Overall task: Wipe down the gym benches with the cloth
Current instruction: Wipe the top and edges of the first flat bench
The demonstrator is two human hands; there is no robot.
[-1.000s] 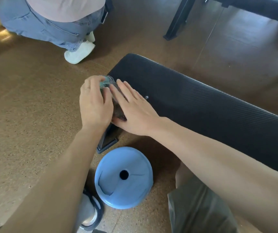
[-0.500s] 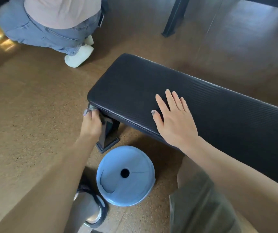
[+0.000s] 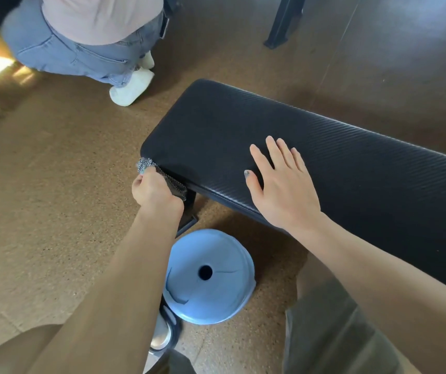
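Note:
A black padded gym bench [image 3: 337, 157] runs from the middle of the view to the right edge. My left hand [image 3: 153, 191] grips a grey-and-teal textured cloth [image 3: 162, 175] and holds it against the near side edge of the bench's left end, just above the bench leg. My right hand [image 3: 278, 184] lies flat on the bench top with its fingers straight and spread, holding nothing.
A light blue round container [image 3: 208, 276] with a hole in its lid stands on the brown floor by the bench leg [image 3: 189, 211]. Another person in jeans and white shoes [image 3: 132, 87] crouches at the upper left. A dark metal frame leg [image 3: 281, 22] stands at the top.
A second ago both hands were together on the cloth on the bench top. My left hand took the cloth down to the bench's side edge; my right hand shifted right and flattened on the pad.

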